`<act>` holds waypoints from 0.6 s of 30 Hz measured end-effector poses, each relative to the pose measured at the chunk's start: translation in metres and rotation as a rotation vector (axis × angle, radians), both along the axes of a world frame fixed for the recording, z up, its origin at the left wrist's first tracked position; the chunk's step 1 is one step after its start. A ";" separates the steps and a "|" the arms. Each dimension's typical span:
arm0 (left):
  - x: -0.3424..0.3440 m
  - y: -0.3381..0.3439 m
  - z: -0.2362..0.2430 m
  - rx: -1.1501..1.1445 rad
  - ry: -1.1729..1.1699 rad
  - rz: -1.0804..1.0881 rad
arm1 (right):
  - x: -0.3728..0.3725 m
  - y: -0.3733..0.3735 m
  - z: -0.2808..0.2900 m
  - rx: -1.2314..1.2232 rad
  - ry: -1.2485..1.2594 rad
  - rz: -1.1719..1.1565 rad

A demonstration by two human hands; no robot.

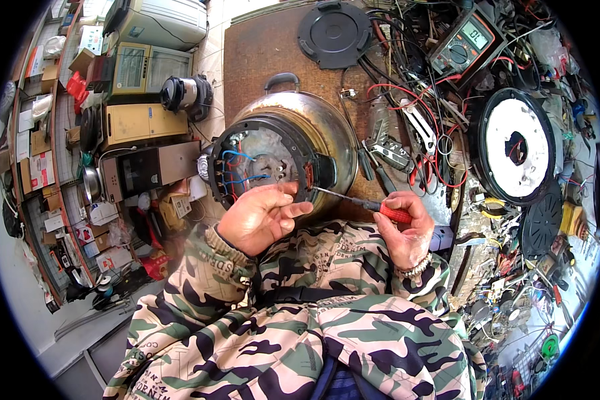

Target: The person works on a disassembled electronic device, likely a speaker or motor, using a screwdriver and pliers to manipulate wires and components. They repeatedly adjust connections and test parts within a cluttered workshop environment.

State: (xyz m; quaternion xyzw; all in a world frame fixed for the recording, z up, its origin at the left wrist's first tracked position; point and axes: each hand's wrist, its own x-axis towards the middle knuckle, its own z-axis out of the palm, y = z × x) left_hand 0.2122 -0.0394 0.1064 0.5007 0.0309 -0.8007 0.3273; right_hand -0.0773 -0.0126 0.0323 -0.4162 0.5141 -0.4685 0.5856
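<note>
A metal pot (pixel 327 120) lies on its side, its black-rimmed underside facing me and to the left. Blue and red wires (pixel 241 179) run across the exposed metal bottom inside the black ring (pixel 228 143). My right hand (pixel 407 230) is closed round the red handle of a screwdriver (pixel 353 200), whose thin shaft points left to the black fitting at the ring's right side. Close to the shaft's tip, my left hand (pixel 260 219) is at the ring's near edge, palm up, fingers loosely bent and apart, with nothing visible in them.
A round black cover (pixel 333 35) lies at the table's far end. To the right are a multimeter (pixel 465 48), cables, pliers-like tools and a white disc with a black rim (pixel 490 140). Boxes, appliances and shelves (pixel 53 167) stand at the left.
</note>
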 end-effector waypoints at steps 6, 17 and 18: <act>-0.034 0.011 0.010 -0.062 0.044 0.166 | 0.000 0.002 0.001 0.029 -0.031 -0.002; -0.033 0.014 0.011 -0.028 -0.069 0.149 | -0.004 -0.001 0.008 0.057 -0.004 0.045; -0.032 0.012 0.012 -0.021 -0.102 0.112 | -0.004 -0.001 0.009 0.070 -0.024 0.049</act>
